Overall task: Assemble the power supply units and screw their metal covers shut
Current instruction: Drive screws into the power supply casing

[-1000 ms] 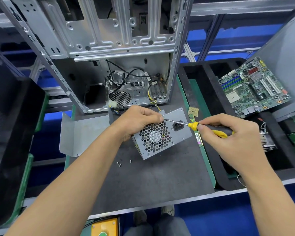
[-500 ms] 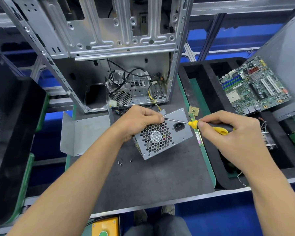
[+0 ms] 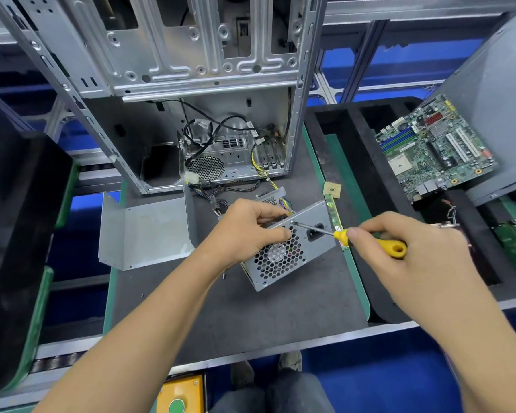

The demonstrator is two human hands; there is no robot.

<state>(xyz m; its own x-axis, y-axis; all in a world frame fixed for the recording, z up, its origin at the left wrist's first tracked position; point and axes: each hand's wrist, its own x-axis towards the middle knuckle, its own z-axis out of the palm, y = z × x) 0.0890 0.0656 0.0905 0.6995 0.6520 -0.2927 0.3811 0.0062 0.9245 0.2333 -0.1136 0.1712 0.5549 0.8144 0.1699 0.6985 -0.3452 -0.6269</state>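
The power supply unit (image 3: 283, 248) lies tilted on the grey mat (image 3: 251, 317), in front of the open computer case (image 3: 191, 84). The left hand (image 3: 248, 231) grips its upper edge; the right hand (image 3: 399, 248) is closed around the yellow screwdriver (image 3: 370, 241), tip at a corner screw. Risk — the tip may slip off if the unit rocks, and loose screws (image 3: 223, 276) nearby could roll away.

bench: dark grey mat (image 3: 236, 317) edged in green | frame: aluminium rail (image 3: 399, 23) beyond the mat, metal bench lip along its near side | floor: blue, showing beyond the mat's near edge and under the rail | light: even, bright
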